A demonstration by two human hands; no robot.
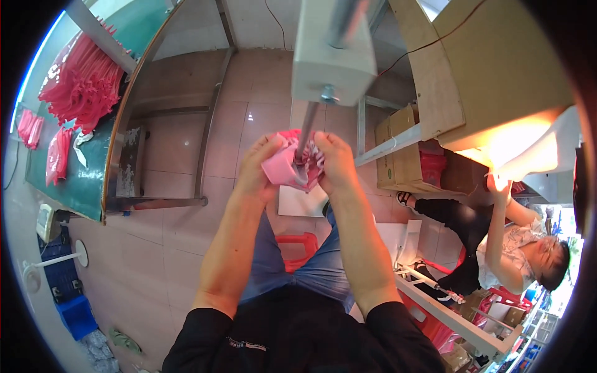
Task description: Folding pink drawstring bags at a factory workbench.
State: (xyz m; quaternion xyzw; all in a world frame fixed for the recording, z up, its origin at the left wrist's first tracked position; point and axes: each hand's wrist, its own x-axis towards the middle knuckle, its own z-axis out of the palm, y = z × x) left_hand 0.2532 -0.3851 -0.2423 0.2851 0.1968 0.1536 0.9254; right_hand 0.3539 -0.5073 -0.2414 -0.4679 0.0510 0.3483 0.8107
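Hands are gripping a pink folded piece point(283, 166) under a grey machine head point(334, 53): left hand point(258, 171) and right hand point(336, 163) are curling fingers around it, seemingly pressing it against the metal rod point(306, 132). Red strips point(84, 84) are lying on the green table point(68, 180).

Pale pink floor tiles point(180, 161) run beneath a green-topped worktable point(68, 180) on the left. Cardboard boxes point(398, 155) sit under a wooden bench point(497, 68) on the right, beside a glaring lamp point(522, 146). A red stool point(298, 245) stands below.
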